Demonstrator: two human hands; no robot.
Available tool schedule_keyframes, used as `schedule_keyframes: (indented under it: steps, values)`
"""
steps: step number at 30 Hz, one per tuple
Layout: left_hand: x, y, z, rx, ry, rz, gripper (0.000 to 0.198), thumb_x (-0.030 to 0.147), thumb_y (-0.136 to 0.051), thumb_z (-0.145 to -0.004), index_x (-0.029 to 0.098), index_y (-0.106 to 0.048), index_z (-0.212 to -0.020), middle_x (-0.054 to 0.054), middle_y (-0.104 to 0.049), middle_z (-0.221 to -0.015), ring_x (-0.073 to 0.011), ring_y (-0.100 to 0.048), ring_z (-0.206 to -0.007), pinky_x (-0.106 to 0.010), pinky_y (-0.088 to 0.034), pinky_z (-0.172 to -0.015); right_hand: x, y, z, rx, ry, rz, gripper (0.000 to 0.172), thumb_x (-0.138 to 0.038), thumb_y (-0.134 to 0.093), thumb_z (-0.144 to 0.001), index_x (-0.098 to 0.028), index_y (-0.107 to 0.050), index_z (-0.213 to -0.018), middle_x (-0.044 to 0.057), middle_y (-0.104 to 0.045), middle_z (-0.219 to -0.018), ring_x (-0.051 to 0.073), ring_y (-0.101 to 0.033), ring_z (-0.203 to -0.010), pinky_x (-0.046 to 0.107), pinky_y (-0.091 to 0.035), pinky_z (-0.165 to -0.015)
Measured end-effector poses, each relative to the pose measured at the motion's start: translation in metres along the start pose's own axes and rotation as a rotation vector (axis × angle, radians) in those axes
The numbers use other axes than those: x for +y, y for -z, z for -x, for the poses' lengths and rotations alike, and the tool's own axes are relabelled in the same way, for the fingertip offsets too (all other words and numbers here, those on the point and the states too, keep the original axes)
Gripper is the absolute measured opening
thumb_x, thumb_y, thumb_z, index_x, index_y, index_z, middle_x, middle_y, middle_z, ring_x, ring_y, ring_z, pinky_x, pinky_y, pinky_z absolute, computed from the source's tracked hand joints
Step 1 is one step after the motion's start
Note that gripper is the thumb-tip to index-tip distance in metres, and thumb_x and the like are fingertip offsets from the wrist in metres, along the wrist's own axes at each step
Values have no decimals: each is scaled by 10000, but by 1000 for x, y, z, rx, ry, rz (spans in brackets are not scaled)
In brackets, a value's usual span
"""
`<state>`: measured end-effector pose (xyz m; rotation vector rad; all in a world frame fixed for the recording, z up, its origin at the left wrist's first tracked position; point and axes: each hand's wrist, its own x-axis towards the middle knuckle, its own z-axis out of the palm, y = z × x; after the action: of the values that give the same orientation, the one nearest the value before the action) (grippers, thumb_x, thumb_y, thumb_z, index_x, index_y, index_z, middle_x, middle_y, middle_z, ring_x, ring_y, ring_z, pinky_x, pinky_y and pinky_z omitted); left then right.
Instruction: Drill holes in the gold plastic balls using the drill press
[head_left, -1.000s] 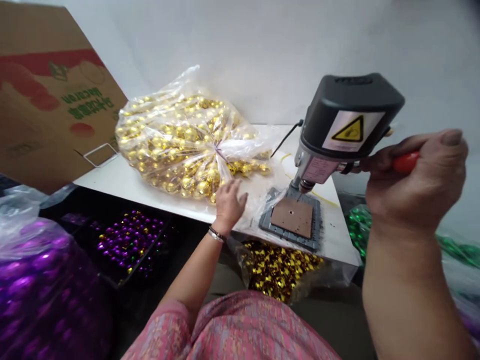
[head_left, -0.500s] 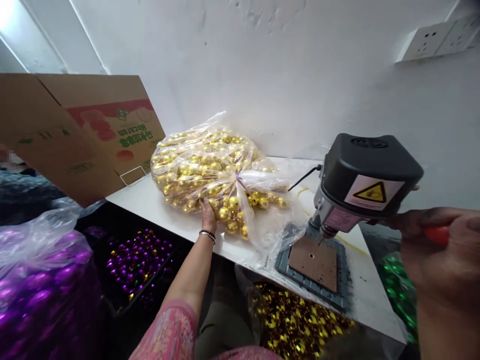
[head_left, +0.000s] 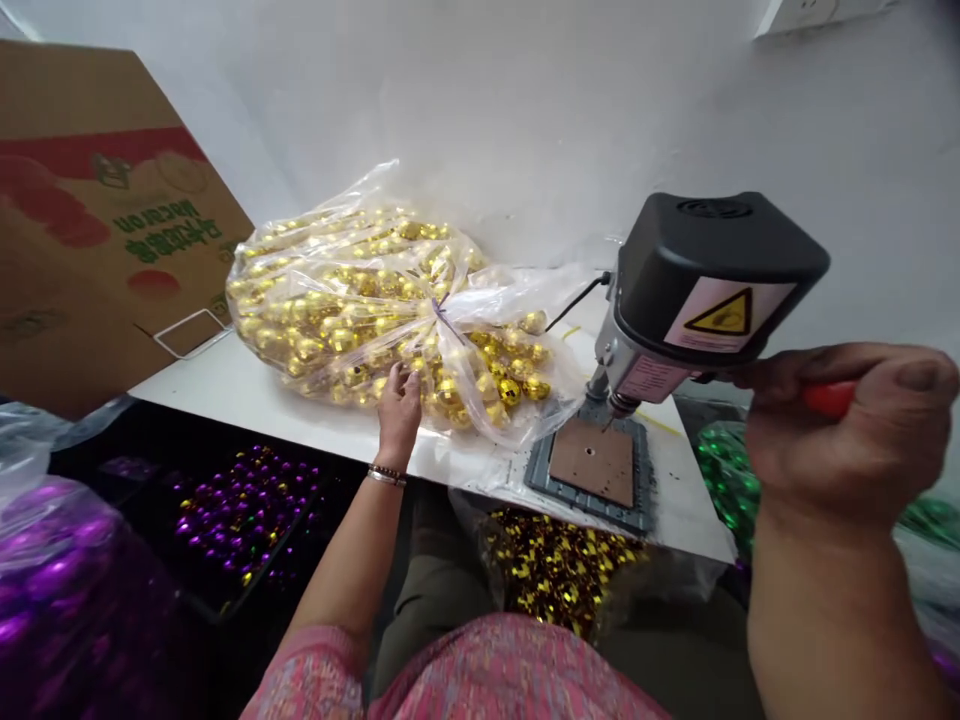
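My right hand is closed around the red-knobbed handle of a small bench drill press, which has a black motor housing with a warning label. Under its bit lies a brown board with a hole, on the grey base. My left hand is at the front of a large clear plastic bag full of shiny gold balls. Its thumb and forefinger are slightly apart at the bag's lower edge; the other fingers are partly hidden. A purple tie cinches the bag's neck.
The white table stands against a wall. A cardboard box is at left. Below are a bag of purple balls, a dark tray of purple and gold balls, gold pieces and a green bag.
The view has shifted right and down. My left hand has drawn back slightly from the bag, its fingertips now showing in front of it. My right hand stays on the drill handle.
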<state>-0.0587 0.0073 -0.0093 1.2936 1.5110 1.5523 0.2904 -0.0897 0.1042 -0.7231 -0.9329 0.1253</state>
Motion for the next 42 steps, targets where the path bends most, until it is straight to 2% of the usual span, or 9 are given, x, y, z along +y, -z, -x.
schedule_keyframes:
  steps: [4,9,14,20,24,27,31,35,42]
  values:
    - [-4,-34,35,126,-106,-295,760,500,-684,-873,169,-438,-1512,-213,-549,-1455,-346,-461,-1418,-489,-372,-1176,-2,1,2,-41,-17,-25,565,-719,-637,-720,-196,-445,-628,-65,-411,-458,97,-482,-446,302,-498,-495]
    - [-18,-71,59,13,-139,-509,1016,270,-785,-722,107,-272,-1584,-259,-275,-1631,-421,-214,-1544,-568,-229,-1250,-5,0,5,-49,-27,-35,594,-731,-671,-686,-192,-426,-634,-75,-416,-488,80,-487,-465,290,-496,-524]
    - [-46,-39,44,-3,-228,-488,845,3,-514,-722,62,-357,-1550,-237,-431,-1571,-328,-360,-1500,-476,-268,-1267,-6,-1,6,-54,-33,-24,580,-732,-659,-700,-197,-441,-651,-75,-422,-480,94,-522,-466,292,-472,-517]
    - [-49,2,58,-12,-364,-608,755,10,-493,-748,104,-474,-1497,-209,-528,-1497,-318,-450,-1451,-475,-374,-1216,-4,1,9,-41,19,-19,531,-696,-638,-750,-203,-456,-672,-73,-447,-489,101,-524,-466,310,-471,-533]
    - [-17,-6,82,57,-576,-713,512,164,-568,-875,117,-593,-1384,-227,-563,-1437,-340,-544,-1350,-509,-444,-1144,-1,2,10,-66,51,-39,485,-651,-607,-809,-198,-472,-700,-68,-458,-504,96,-520,-469,307,-474,-522]
    - [11,-27,83,-117,-689,-695,339,226,-533,-957,174,-673,-1260,-153,-706,-1215,-255,-666,-1162,-418,-507,-1074,0,2,10,-58,72,-47,491,-644,-616,-809,-192,-457,-701,-78,-443,-528,71,-501,-468,283,-464,-504]
    - [27,-55,67,-388,-472,-927,335,237,-570,-951,134,-652,-1259,-182,-701,-1247,-287,-681,-1143,-400,-544,-987,-1,2,12,-66,74,-43,474,-619,-610,-830,-185,-460,-714,-81,-450,-551,49,-499,-494,259,-463,-528]
    - [15,-65,63,-541,-247,-1031,401,252,-702,-856,146,-649,-1239,-182,-739,-1115,-370,-695,-1075,-473,-533,-952,-3,3,14,-92,58,-44,438,-597,-595,-856,-187,-483,-751,-77,-446,-543,62,-527,-506,263,-444,-554]
    - [3,-53,78,-451,62,-130,521,338,-804,-733,200,-636,-1206,-56,-704,-948,-225,-675,-883,-327,-526,-781,-3,3,15,-91,67,-88,364,-538,-593,-880,-202,-534,-754,-62,-427,-583,62,-499,-529,284,-445,-571]
